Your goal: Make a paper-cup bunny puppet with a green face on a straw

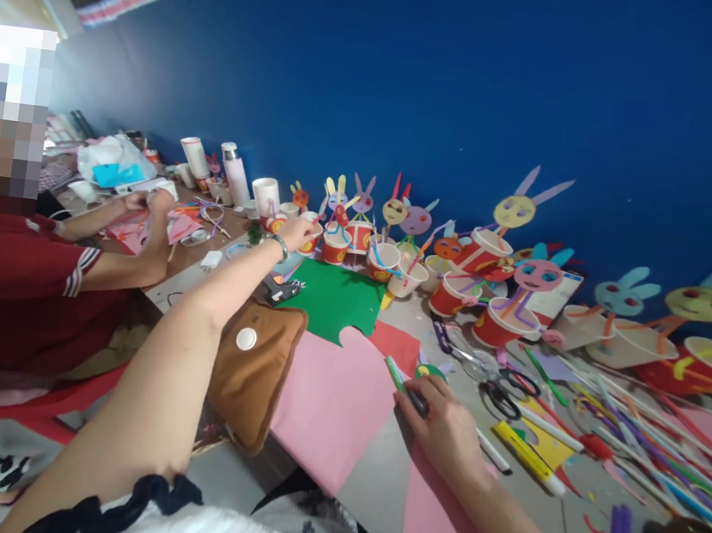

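My left hand (297, 232) reaches across to the back row, its fingers curled at the rim of a red and white paper cup (311, 239). The fingertips are partly hidden there. My right hand (444, 424) lies low over the table with a green-ended pen (393, 370) under its curled fingers. A dark piece (416, 400) shows beside that pen, too blurred to name. Close to my right hand are pink paper (336, 402), a red paper piece (394, 347) and a white marker (494, 450). Green paper (338, 303) spreads between my two hands.
Paper cups with rabbit figures (509, 320) line the blue wall (483, 75). Scissors (497, 388), a yellow marker (524, 451) and pipe cleaners (653, 433) cover the right side. A glue gun (281, 289) lies near a brown pouch (259, 367). Another person (9, 284) works at left.
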`<state>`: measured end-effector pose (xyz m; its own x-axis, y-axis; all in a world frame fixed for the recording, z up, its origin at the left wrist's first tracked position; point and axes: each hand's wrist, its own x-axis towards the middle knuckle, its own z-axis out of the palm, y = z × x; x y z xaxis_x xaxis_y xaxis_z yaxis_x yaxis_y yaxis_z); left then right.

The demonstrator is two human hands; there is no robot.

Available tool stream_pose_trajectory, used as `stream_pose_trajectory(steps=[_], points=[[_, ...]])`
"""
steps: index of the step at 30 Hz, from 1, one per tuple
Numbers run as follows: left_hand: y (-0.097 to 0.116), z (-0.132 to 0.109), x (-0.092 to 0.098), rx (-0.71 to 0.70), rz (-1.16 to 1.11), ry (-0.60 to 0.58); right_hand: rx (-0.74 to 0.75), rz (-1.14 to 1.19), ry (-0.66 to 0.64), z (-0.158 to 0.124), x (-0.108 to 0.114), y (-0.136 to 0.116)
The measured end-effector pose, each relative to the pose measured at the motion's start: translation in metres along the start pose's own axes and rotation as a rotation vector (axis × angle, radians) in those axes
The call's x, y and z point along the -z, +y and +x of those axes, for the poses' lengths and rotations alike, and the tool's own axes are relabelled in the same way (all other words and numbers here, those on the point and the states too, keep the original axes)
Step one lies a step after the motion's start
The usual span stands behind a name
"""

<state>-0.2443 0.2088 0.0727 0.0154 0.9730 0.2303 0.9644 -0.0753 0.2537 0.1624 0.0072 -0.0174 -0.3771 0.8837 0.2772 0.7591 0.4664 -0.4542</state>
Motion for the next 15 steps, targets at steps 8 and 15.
stream_pose_trajectory(steps=[8, 15], points=[[0.007, 0.003, 0.0, -0.027, -0.06, -0.091, -0.007, 0.008, -0.018, 0.0, 0.0, -0.001], [-0.012, 0.01, 0.044, 0.03, -0.114, -0.023, 0.003, 0.014, 0.006, -0.001, 0.001, -0.001]])
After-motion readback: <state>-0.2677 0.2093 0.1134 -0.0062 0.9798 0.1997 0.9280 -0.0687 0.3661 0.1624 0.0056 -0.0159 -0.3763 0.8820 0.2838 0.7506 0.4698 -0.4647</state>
